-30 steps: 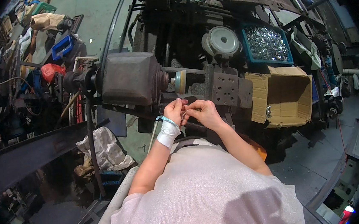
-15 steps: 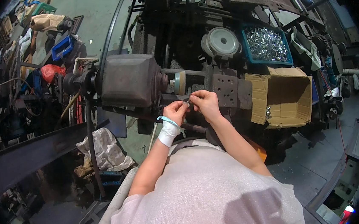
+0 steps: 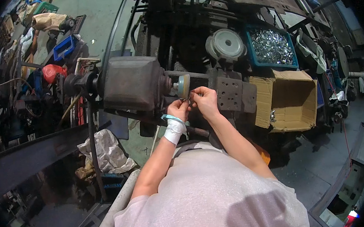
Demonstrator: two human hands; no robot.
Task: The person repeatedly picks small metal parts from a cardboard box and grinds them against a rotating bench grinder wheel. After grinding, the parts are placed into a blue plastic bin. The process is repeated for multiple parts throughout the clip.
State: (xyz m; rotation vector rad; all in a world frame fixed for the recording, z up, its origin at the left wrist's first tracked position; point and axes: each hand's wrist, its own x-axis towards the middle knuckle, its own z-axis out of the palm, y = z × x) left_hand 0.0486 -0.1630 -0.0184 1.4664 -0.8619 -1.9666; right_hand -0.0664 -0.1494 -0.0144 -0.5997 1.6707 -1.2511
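My left hand (image 3: pixel 179 110), its wrist wrapped in white with a teal band, is closed in a pinch. My right hand (image 3: pixel 206 102) faces it, thumb and fingers also pinched. Between the fingertips of both is a small metal piece (image 3: pixel 189 100), mostly covered, its exact kind too small to make out. Just above the fingertips sits a round wheel (image 3: pixel 184 86) with a teal side and a tan rim, mounted on the spindle of a dark machine housing (image 3: pixel 131 83). Whether the piece touches the wheel cannot be told.
Right of the hands is a dark metal block with holes (image 3: pixel 229 93). Beyond it stand a teal crate (image 3: pixel 253 57) of shiny metal parts and an open cardboard box (image 3: pixel 262 102) with a few small parts. A pale round disc (image 3: pixel 228 43) lies farther back.
Both hands have moved slightly up toward the wheel, bringing the small metal piece to its lower edge. The left hand has shifted a little right, and both keep their pinch.
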